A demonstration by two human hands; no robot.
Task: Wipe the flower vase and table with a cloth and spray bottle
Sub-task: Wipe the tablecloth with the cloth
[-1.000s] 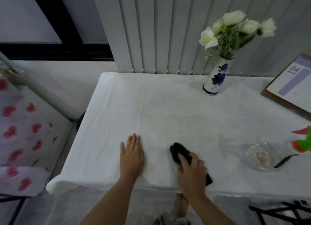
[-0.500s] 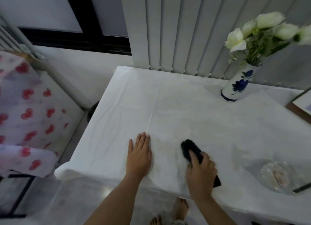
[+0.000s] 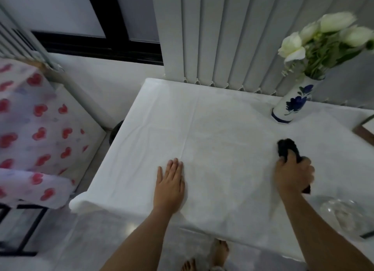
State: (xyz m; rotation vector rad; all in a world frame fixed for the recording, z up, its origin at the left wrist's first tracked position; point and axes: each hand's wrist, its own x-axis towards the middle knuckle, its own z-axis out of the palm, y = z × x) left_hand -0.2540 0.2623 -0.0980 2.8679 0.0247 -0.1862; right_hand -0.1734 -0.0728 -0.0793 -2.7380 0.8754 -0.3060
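Note:
A white table [image 3: 212,125] covered by a white cloth fills the middle of the view. My right hand [image 3: 292,173] presses a black cloth [image 3: 286,148] onto the tabletop at the right, fingers closed over it. My left hand [image 3: 170,184] lies flat on the table near its front edge, palm down, fingers together, holding nothing. A white vase with blue flower print [image 3: 291,103] stands upright at the back right, holding white flowers [image 3: 323,35]. No spray bottle is in view.
A clear glass dish [image 3: 342,214] sits at the front right edge of the table. A brown frame corner [image 3: 364,129] shows at the right. Vertical blinds [image 3: 222,31] hang behind. A heart-print covered seat [image 3: 36,129] stands to the left. Bare feet [image 3: 214,256] show below.
My right hand has slid the black cloth to the right and farther back on the table. The left hand stayed flat in place. The camera view has turned left.

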